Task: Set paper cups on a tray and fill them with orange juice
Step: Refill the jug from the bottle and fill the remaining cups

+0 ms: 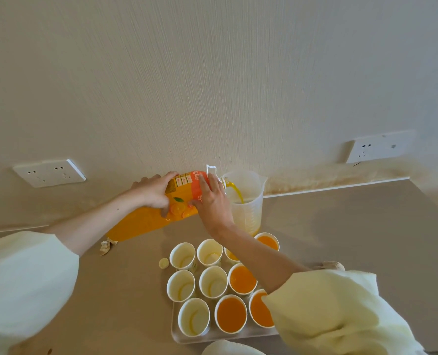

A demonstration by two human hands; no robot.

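At the back edge of the counter (340, 226), the left grip (152, 193) and right grip (212, 203) were both clamped round the orange juice bottle (141, 222). It was tipped almost flat so juice streamed into the clear measuring jug (246, 201), probably for neater pouring later. Nearer the front edge, the tray (177, 334) held paper cups (182, 256), some filled orange, others white and empty.
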